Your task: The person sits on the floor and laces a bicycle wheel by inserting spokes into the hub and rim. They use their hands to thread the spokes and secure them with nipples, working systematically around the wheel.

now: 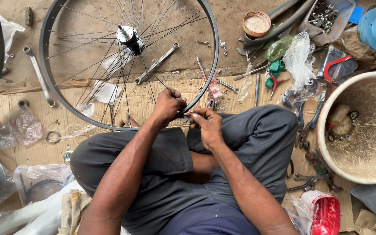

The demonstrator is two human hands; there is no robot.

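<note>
left hand (167,105) gripping wheel rim (44,65), right hand (207,124) beside

Blk wheel rim (214,56), grey trousers (257,135), maybe cream basin (327,100)

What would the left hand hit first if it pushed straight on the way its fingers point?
The left hand points up into the wheel, so probably the thin spokes just ahead, then the hub. Depth is hard to judge.

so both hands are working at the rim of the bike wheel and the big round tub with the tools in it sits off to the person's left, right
Not quite. The head view shows both hands, left hand and right hand, at the wheel rim, but the big round tub with tools in it sits to the person's right, not left.
</note>
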